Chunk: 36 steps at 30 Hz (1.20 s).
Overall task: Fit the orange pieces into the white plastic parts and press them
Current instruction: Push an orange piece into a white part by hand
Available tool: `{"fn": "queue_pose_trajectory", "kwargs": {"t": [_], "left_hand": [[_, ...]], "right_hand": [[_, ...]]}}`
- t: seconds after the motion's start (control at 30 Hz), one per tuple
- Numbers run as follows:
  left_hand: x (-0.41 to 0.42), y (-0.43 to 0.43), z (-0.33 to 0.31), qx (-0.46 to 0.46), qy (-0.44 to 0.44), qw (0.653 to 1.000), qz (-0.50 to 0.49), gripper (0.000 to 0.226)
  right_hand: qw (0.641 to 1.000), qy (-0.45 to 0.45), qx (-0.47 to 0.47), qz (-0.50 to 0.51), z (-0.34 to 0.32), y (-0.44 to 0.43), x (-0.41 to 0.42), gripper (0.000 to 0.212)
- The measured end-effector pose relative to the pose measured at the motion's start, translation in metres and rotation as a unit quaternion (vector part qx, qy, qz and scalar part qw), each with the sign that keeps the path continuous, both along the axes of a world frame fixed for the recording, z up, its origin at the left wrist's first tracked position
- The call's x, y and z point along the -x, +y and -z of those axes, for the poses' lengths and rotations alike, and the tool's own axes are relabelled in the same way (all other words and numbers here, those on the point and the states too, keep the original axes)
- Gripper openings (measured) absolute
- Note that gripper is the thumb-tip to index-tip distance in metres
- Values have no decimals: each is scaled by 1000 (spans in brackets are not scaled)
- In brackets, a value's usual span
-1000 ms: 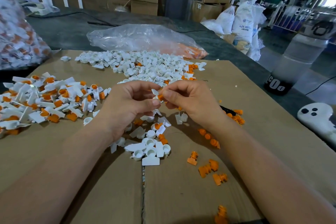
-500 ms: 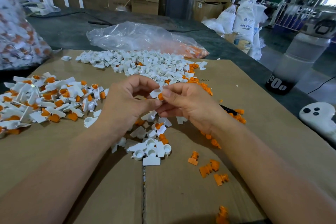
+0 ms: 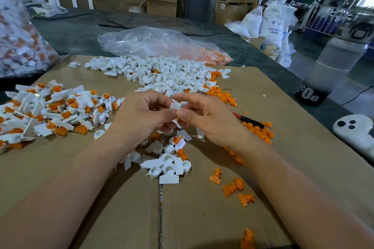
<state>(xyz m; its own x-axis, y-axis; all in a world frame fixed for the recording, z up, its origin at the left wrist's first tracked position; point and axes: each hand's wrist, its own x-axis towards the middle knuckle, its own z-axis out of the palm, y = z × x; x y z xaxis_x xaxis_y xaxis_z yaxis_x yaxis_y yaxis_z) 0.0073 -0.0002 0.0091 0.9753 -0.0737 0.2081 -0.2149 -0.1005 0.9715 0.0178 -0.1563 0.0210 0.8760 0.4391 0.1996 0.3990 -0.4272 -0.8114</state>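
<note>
My left hand (image 3: 141, 117) and my right hand (image 3: 204, 119) meet above the cardboard and pinch one small white plastic part (image 3: 175, 105) between thumbs and fingertips. No orange shows on it from this angle. Below the hands lies a small cluster of empty white parts (image 3: 168, 166). Loose orange pieces (image 3: 232, 187) lie at the lower right and more orange pieces (image 3: 259, 129) along my right wrist. A heap of white parts with orange pieces fitted (image 3: 52, 111) sits at the left. A large pile of empty white parts (image 3: 162, 75) lies behind the hands.
A cardboard sheet (image 3: 202, 218) covers the table. A clear bag with orange pieces (image 3: 162, 44) lies at the back, a full bag of parts (image 3: 18, 42) at the far left. A red-black pen (image 3: 249, 120), a bottle (image 3: 332, 70) and a white controller (image 3: 356, 129) are at the right.
The hands have turned the held part: the orange piece seen between the fingertips earlier is now hidden, and only white shows. Both hands stay in the same place.
</note>
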Motion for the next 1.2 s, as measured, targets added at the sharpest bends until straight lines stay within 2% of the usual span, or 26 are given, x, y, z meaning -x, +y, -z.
{"fn": "queue_pose_trajectory", "kwargs": {"t": [0.1, 0.23, 0.33, 0.43, 0.57, 0.8, 1.0, 1.2], "left_hand": [[-1, 0, 0, 40, 18, 999, -10, 11], [-3, 2, -1, 98, 59, 993, -3, 9], [-3, 2, -1, 105, 68, 992, 6, 5], [-3, 2, -2, 121, 80, 989, 18, 16], [-3, 2, -1, 127, 91, 987, 22, 8], [-2, 2, -1, 120, 85, 989, 11, 7], [-2, 3, -1, 65, 70, 995, -8, 16], [2, 4, -5, 62, 70, 996, 2, 20]], "right_hand": [[999, -8, -41, 7, 2, 1, -1, 18], [993, -82, -82, 24, 7, 4, 0, 29], [989, -101, -108, 32, 10, 4, -1, 27], [986, -117, -111, 40, 14, 3, -3, 18], [984, -133, -111, 38, 16, 3, -3, 25], [985, -137, -98, 30, 15, 2, -4, 27], [993, -81, -88, -6, 12, -1, -4, 33], [994, -44, -102, -7, 7, -3, -3, 41]]}}
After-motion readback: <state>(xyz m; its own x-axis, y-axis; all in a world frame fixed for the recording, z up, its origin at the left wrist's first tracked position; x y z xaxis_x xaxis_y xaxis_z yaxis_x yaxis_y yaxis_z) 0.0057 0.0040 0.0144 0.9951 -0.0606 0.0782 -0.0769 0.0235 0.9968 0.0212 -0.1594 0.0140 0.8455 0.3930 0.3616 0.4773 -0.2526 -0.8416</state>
